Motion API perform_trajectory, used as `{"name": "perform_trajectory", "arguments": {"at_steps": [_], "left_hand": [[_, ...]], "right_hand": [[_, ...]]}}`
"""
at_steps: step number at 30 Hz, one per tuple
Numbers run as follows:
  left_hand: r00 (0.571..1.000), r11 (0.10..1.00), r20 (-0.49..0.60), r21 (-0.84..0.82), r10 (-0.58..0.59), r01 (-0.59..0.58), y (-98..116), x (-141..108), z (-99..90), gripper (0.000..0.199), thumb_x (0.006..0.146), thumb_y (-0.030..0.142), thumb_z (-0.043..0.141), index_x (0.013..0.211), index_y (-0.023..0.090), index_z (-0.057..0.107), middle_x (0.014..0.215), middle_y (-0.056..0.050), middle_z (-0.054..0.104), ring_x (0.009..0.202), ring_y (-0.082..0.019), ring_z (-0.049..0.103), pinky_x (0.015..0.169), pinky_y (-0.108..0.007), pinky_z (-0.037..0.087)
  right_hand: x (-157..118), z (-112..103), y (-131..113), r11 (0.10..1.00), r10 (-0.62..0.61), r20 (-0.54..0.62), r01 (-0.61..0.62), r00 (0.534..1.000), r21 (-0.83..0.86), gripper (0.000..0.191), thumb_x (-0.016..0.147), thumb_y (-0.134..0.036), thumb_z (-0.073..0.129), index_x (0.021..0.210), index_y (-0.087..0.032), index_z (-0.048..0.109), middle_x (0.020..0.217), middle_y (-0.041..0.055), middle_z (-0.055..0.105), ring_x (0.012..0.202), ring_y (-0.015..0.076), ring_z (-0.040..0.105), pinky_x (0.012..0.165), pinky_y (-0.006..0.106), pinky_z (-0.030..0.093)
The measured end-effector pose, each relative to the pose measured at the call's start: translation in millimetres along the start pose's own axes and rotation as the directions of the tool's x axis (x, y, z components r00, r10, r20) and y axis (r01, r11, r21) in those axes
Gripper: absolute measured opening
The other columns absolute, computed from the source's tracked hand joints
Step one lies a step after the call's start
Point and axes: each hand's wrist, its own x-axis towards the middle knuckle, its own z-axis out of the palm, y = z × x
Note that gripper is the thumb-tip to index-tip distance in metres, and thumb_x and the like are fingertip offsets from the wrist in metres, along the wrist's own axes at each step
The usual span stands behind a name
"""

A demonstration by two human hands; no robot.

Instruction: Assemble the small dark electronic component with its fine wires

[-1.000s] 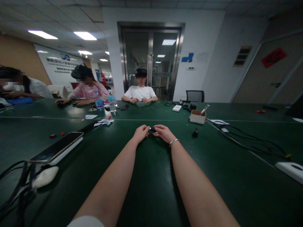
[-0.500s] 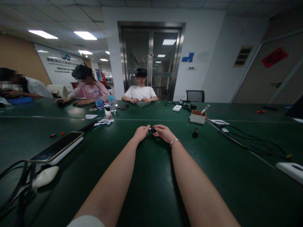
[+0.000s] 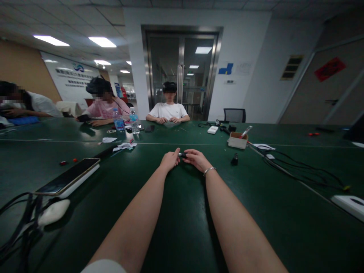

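A small dark stick-like piece with a silver end (image 3: 182, 155) is held level between my two hands, above the green table (image 3: 182, 212). My left hand (image 3: 169, 160) is closed on its silver end, with the thumb on top. At its black end, the fingers of my right hand (image 3: 197, 160) are bent and pinch it; a silver bracelet (image 3: 209, 171) circles that wrist. Fingers cover much of the piece, so its exact kind does not show. To the right, a small black object (image 3: 234, 159) stands on the table.
On the left lie a phone (image 3: 69, 176) on a white box, cables (image 3: 28, 216) and crumpled paper (image 3: 125, 146). Two water bottles (image 3: 134, 121) stand farther back. A small box (image 3: 237, 140) and black cables (image 3: 301, 167) are at right. Several people (image 3: 169, 112) sit across the table.
My left thumb has lifted slightly and my right fingers have shifted a little on the piece. Across the table, the hand of the person in pink has moved to the right.
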Motion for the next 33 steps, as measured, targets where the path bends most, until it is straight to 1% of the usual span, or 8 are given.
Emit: {"name": "perform_trajectory", "arguments": {"at_steps": [2, 5, 8, 12, 18, 24, 28, 33], "left_hand": [[0.999, 0.996, -0.03, -0.091, -0.011, 0.008, -0.7, -1.0, 1.3, 0.06, 0.085, 0.063, 0.028, 0.077, 0.015, 0.063, 0.062, -0.004, 0.062, 0.049, -0.012, 0.055, 0.049, -0.023, 0.04], [0.997, 0.974, -0.068, -0.217, 0.047, -0.06, -2.2, -1.4, 2.0, 0.036, 0.085, 0.048, 0.046, 0.101, 0.018, 0.059, 0.09, -0.006, 0.064, 0.058, -0.01, 0.06, 0.046, -0.019, 0.041], [0.991, 0.952, -0.077, -0.279, 0.106, -0.123, -3.9, -0.3, 1.7, 0.026, 0.08, 0.032, 0.059, 0.102, 0.019, 0.057, 0.101, -0.007, 0.061, 0.067, -0.01, 0.062, 0.05, -0.018, 0.045], [0.993, 0.954, -0.073, -0.278, 0.09, -0.107, -8.5, 3.2, 2.0, 0.019, 0.08, 0.031, 0.059, 0.09, 0.014, 0.06, 0.084, -0.006, 0.062, 0.066, -0.011, 0.06, 0.054, -0.019, 0.046], [0.996, 0.991, -0.069, -0.12, 0.058, -0.066, -14.9, 7.0, 1.1, 0.031, 0.082, 0.045, 0.05, 0.078, 0.016, 0.06, 0.065, -0.001, 0.058, 0.057, -0.011, 0.054, 0.052, -0.022, 0.041], [0.993, 0.993, -0.095, 0.099, 0.071, -0.062, -6.8, 1.4, -4.2, 0.045, 0.085, 0.053, 0.038, 0.065, 0.018, 0.059, 0.06, -0.002, 0.058, 0.055, -0.014, 0.05, 0.053, -0.025, 0.032], [0.996, 0.992, -0.08, 0.126, 0.035, -0.025, -1.7, -1.0, -6.1, 0.05, 0.086, 0.053, 0.034, 0.057, 0.019, 0.056, 0.056, -0.003, 0.057, 0.053, -0.016, 0.05, 0.053, -0.026, 0.03], [0.996, 0.987, -0.086, 0.157, 0.034, -0.02, 1.1, -2.3, -6.6, 0.056, 0.086, 0.055, 0.03, 0.052, 0.019, 0.055, 0.053, -0.004, 0.056, 0.051, -0.017, 0.051, 0.054, -0.027, 0.031]], "right_hand": [[0.1, 0.6, -0.1, 1.0, 0.011, -0.017, -0.011, 1.0, 0.003, 0.016, 0.074, -0.004, 0.063, 0.087, -0.014, 0.064, 0.079, 0.0048, 0.067, 0.062, 0.0121, 0.067, 0.059, 0.023, 0.058], [0.4, 1.4, -0.2, 1.0, 0.018, -0.048, -0.018, 0.999, 0.014, 0.013, 0.076, -0.006, 0.063, 0.087, -0.013, 0.064, 0.079, 0.0057, 0.068, 0.058, 0.0123, 0.067, 0.056, 0.022, 0.057], [1.0, 1.4, 0.2, 1.0, 0.013, -0.061, -0.012, 0.998, 0.018, 0.011, 0.077, -0.008, 0.065, 0.087, -0.013, 0.064, 0.08, 0.0065, 0.069, 0.057, 0.0127, 0.066, 0.054, 0.023, 0.056], [1.3, 0.6, 0.8, 1.0, 0.004, -0.049, -0.003, 0.999, 0.015, 0.012, 0.075, -0.01, 0.067, 0.086, -0.013, 0.065, 0.078, 0.0058, 0.068, 0.056, 0.0121, 0.066, 0.054, 0.023, 0.057], [-1.0, 0.4, -0.1, 1.0, -0.003, -0.017, 0.003, 1.0, -0.017, 0.014, 0.075, -0.006, 0.066, 0.088, -0.012, 0.065, 0.079, 0.005, 0.067, 0.059, 0.0107, 0.066, 0.059, 0.021, 0.057], [0.1, -1.5, 0.7, 0.999, 0.014, 0.029, -0.013, 0.999, -0.032, 0.019, 0.074, -0.005, 0.066, 0.09, -0.014, 0.066, 0.081, 0.0037, 0.066, 0.066, 0.0116, 0.067, 0.068, 0.026, 0.06], [0.7, -1.5, 1.3, 0.999, 0.022, 0.05, -0.021, 0.998, -0.029, 0.021, 0.072, -0.003, 0.067, 0.09, -0.015, 0.067, 0.084, 0.0038, 0.065, 0.071, 0.0124, 0.067, 0.073, 0.028, 0.06], [-1.5, 0.3, -0.8, 1.0, 0.027, 0.064, -0.026, 0.998, -0.014, 0.023, 0.07, 0.001, 0.066, 0.087, -0.014, 0.066, 0.083, 0.0034, 0.065, 0.077, 0.0136, 0.068, 0.078, 0.03, 0.059]]}}
